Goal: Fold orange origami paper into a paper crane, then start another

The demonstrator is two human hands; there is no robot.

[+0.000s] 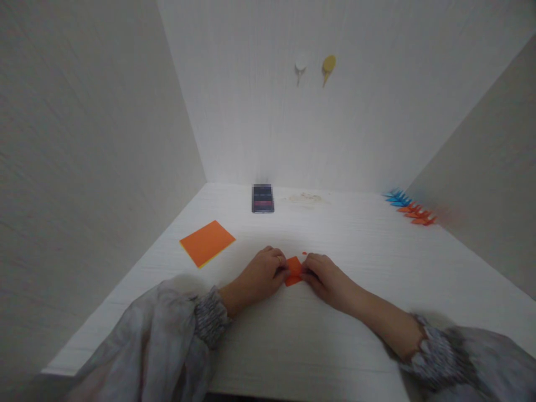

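Between my hands, close above the white table, is a small folded piece of orange paper (295,270). My left hand (268,273) pinches its left edge, thumb and fingers together. On the opposite edge, my right hand (324,276) grips the paper in the same way. The fingertips cover both side edges of the paper. A tiny orange scrap (304,253) lies just beyond my right fingers. Off to the left rests a stack of flat orange sheets (207,243), with a yellow edge showing beneath.
A phone-like dark device (263,199) lies near the back wall. Several folded blue paper figures (397,197) and orange paper figures (417,214) line the right side. White and yellow hooks (329,63) hang on the back wall. Panels enclose the table (301,346) left, right and behind.
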